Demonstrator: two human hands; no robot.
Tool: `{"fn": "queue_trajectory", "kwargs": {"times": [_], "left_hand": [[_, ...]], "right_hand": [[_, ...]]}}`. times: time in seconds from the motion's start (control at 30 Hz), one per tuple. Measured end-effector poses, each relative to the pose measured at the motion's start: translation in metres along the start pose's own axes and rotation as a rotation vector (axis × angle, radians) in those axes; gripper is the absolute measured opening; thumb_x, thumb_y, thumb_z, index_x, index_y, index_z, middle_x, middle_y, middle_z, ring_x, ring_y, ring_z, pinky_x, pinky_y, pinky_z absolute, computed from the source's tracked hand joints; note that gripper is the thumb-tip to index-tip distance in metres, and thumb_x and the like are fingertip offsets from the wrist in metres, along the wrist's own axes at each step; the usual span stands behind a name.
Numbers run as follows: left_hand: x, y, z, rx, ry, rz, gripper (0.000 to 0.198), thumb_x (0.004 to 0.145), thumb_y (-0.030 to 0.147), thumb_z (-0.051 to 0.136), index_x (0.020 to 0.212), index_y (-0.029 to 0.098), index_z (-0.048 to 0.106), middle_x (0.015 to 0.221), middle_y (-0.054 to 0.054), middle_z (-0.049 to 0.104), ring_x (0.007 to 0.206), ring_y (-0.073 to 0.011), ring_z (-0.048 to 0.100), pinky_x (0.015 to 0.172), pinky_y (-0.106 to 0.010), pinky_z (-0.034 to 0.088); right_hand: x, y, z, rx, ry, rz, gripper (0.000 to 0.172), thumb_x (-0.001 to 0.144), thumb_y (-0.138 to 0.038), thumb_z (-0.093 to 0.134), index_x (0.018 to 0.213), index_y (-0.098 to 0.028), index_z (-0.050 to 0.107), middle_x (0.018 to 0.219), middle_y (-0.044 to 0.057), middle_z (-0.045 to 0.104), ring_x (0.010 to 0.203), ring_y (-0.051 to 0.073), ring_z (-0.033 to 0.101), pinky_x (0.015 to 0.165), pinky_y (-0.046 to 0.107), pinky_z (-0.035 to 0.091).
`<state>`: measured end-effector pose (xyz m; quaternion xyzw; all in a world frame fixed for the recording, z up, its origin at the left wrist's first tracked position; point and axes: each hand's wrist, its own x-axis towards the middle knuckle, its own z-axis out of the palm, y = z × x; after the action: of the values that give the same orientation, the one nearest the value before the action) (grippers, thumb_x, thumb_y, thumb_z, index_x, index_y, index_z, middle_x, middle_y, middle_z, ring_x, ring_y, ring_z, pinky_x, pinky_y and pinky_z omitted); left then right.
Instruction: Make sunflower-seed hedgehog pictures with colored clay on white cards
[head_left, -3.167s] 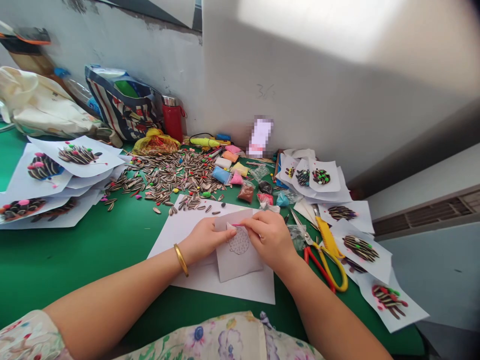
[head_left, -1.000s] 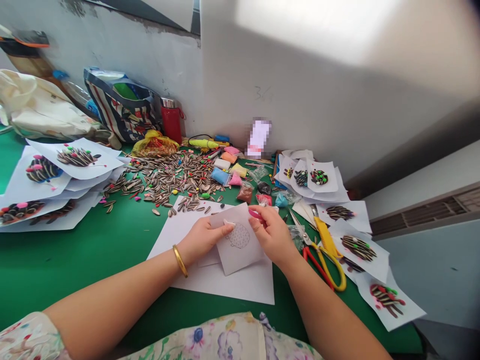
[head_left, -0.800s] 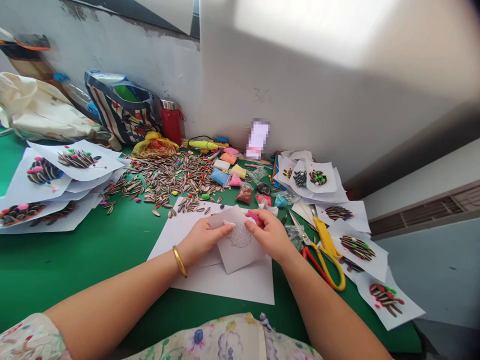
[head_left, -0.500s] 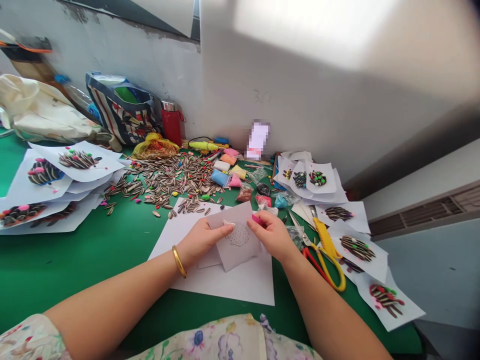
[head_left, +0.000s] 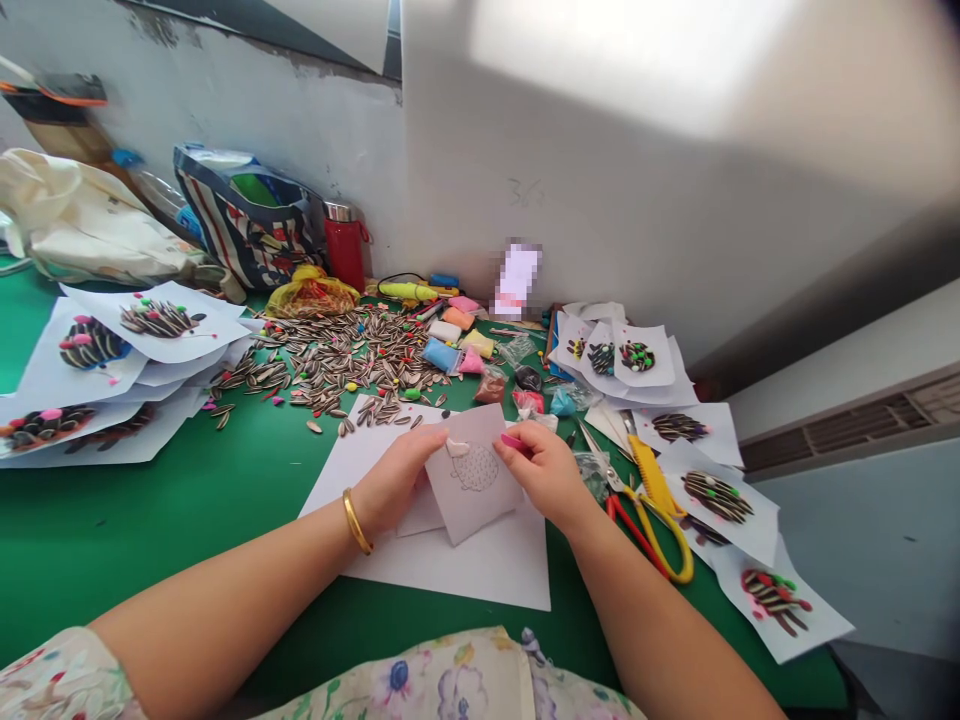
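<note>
A small paper card (head_left: 472, 480) printed with a dotted hedgehog outline is tilted up above a large white sheet (head_left: 450, 560) on the green table. My left hand (head_left: 394, 480) pinches the card's upper left edge, thumb on its face. My right hand (head_left: 544, 472) is closed beside the card's right edge, gripping a small piece of pink clay (head_left: 512, 441) between thumb and fingers.
A heap of sunflower seeds (head_left: 337, 355) lies beyond the sheet, with small clay bags (head_left: 457, 340) and a red flask (head_left: 345, 245) behind. Finished seed pictures are stacked at left (head_left: 112, 350) and right (head_left: 720, 490). Yellow and red scissors (head_left: 656, 510) lie right of my hand.
My right hand left the card's face and lifted to its right edge with the pink clay. My left hand shifted its pinch higher on the card, which tilted slightly.
</note>
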<state>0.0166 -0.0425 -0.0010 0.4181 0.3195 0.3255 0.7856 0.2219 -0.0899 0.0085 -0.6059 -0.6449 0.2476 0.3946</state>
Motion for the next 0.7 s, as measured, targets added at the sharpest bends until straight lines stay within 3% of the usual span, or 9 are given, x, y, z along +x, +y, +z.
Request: {"fn": "queue_trajectory", "kwargs": {"times": [0.17, 0.33, 0.57, 0.63, 0.7], "left_hand": [[0.002, -0.001, -0.005, -0.023, -0.043, -0.039, 0.055, 0.084, 0.061, 0.055, 0.111, 0.015, 0.069, 0.101, -0.010, 0.074, 0.097, -0.0277, 0.066, 0.082, -0.035, 0.051], [0.002, 0.012, -0.011, 0.077, -0.125, -0.053, 0.050, 0.084, 0.057, 0.059, 0.110, 0.016, 0.069, 0.103, -0.010, 0.072, 0.095, -0.0256, 0.065, 0.079, -0.033, 0.050], [0.001, 0.029, -0.020, 0.443, -0.171, -0.124, 0.039, 0.072, 0.048, 0.076, 0.094, 0.015, 0.074, 0.090, -0.007, 0.072, 0.079, -0.0195, 0.063, 0.068, -0.027, 0.047], [0.001, 0.024, -0.019, 0.473, -0.188, -0.150, 0.040, 0.071, 0.047, 0.077, 0.093, 0.015, 0.073, 0.086, -0.006, 0.072, 0.074, -0.0185, 0.063, 0.065, -0.026, 0.046], [0.002, 0.017, -0.016, 0.452, -0.159, -0.179, 0.043, 0.070, 0.048, 0.077, 0.096, 0.015, 0.072, 0.085, -0.006, 0.072, 0.072, -0.0183, 0.063, 0.061, -0.025, 0.046]], "right_hand": [[0.002, -0.002, -0.005, -0.066, 0.029, 0.004, 0.012, 0.087, -0.028, 0.058, 0.078, -0.021, 0.063, 0.077, 0.001, 0.057, 0.075, 0.017, 0.053, 0.068, 0.029, 0.041], [0.000, -0.006, -0.007, -0.085, 0.022, -0.028, 0.010, 0.086, -0.025, 0.058, 0.079, -0.021, 0.063, 0.079, 0.001, 0.058, 0.077, 0.017, 0.055, 0.070, 0.029, 0.041], [-0.003, -0.011, -0.004, -0.136, -0.017, -0.132, 0.010, 0.085, -0.019, 0.057, 0.083, -0.021, 0.067, 0.080, 0.002, 0.058, 0.080, 0.018, 0.055, 0.070, 0.029, 0.042], [-0.004, -0.011, -0.003, -0.155, -0.008, -0.141, 0.011, 0.086, -0.020, 0.056, 0.089, -0.022, 0.067, 0.084, 0.003, 0.060, 0.082, 0.019, 0.056, 0.072, 0.030, 0.044], [-0.006, -0.012, -0.003, -0.203, 0.033, -0.131, 0.023, 0.086, -0.024, 0.059, 0.108, -0.023, 0.065, 0.094, 0.005, 0.061, 0.086, 0.021, 0.057, 0.077, 0.033, 0.046]]}}
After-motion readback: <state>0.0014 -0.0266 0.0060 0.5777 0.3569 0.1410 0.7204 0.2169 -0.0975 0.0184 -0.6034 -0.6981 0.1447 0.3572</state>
